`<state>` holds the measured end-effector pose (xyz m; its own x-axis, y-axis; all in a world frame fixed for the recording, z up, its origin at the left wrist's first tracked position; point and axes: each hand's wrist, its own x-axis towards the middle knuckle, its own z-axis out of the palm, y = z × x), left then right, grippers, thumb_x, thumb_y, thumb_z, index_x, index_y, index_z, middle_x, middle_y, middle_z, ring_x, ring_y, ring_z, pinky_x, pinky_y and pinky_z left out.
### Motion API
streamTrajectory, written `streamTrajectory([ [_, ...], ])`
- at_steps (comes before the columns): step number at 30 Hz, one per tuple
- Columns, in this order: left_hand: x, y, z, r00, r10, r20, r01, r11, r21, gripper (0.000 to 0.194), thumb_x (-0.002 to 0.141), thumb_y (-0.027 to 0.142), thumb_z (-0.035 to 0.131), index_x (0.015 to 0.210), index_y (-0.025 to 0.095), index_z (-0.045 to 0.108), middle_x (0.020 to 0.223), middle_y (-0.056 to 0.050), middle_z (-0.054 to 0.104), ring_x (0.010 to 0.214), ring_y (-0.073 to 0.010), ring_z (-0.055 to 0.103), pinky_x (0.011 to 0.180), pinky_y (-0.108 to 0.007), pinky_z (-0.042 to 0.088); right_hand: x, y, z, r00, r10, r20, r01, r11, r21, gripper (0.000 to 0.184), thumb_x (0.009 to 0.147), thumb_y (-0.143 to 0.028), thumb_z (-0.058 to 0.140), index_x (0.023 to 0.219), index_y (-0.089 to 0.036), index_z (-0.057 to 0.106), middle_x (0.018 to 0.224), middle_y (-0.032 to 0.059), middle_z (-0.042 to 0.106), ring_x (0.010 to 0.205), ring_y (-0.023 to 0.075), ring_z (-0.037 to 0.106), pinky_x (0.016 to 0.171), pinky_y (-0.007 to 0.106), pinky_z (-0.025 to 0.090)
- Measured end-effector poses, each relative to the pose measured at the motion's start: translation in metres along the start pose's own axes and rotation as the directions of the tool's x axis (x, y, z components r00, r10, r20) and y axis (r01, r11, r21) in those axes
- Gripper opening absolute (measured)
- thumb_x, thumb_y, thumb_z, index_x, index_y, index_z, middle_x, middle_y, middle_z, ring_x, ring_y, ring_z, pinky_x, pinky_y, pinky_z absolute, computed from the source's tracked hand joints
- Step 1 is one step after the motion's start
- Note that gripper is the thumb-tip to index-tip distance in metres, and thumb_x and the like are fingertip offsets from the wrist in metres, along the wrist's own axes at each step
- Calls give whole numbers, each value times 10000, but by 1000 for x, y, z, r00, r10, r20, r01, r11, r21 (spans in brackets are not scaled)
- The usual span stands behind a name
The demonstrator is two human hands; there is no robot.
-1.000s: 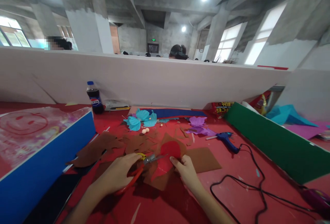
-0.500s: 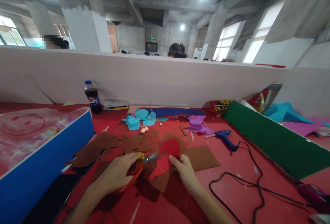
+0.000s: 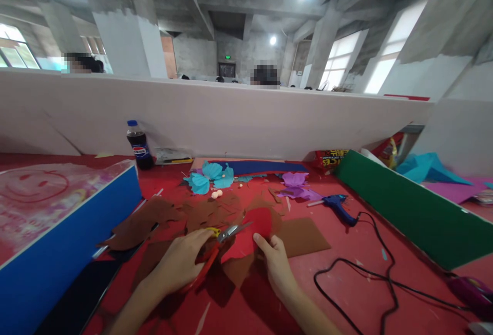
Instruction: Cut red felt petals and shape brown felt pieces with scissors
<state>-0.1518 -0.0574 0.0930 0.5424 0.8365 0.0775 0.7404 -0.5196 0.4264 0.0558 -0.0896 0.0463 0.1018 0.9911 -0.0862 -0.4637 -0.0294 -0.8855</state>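
My left hand [image 3: 184, 257] is wrapped round the handles of scissors [image 3: 228, 233] with red and yellow grips. Their blades lie parted over a red paper piece [image 3: 260, 222] with a rounded top. My right hand [image 3: 274, 259] pinches that red piece together with a brown sheet [image 3: 239, 269] behind it, thumb on top. To the right of this a flat brown rectangle [image 3: 306, 236] rests on the table. Brown scraps [image 3: 210, 211] are scattered beyond my left hand. How far the brown sheet reaches under the red one is hidden.
A blue board [image 3: 73, 217] stands at left, a green board [image 3: 400, 206] at right. A blue glue gun [image 3: 339, 207] trails a black cord [image 3: 385, 276]. Further back are a cola bottle [image 3: 139, 146], turquoise paper petals [image 3: 210, 177], purple petals [image 3: 296, 185] and a white partition [image 3: 239, 122].
The scissors have shifted slightly up and right, and their blades now reach across the upper part of the red paper. The red piece has turned a little in my right hand.
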Motion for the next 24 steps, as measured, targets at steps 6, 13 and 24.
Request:
streamTrajectory([
  [6,-1,0,6,999,-22,-26,23,1000,14,390,731,246,470,1120,250,502,1169,-28,551,1054,-205,506,867,-293,395,-5,3,4,992,-42,-122,37,998,-44,305,663,-420,633,738,-128,585,617,24,617,530,139,546,491,235,425],
  [13,-2,6,9,1000,-15,-17,16,999,35,366,734,215,450,1092,253,516,1104,-26,580,1008,-198,528,826,-287,410,-10,5,8,975,-44,-216,34,998,-50,299,648,-428,640,710,-139,594,533,-15,565,483,119,496,454,218,390],
  [24,-1,3,7,1000,-19,-23,20,999,40,371,736,242,446,1101,248,514,1137,-28,567,1012,-203,525,825,-292,411,-8,11,3,982,-69,-176,61,997,-51,276,687,-397,618,732,-125,601,644,15,614,568,135,535,537,237,429],
])
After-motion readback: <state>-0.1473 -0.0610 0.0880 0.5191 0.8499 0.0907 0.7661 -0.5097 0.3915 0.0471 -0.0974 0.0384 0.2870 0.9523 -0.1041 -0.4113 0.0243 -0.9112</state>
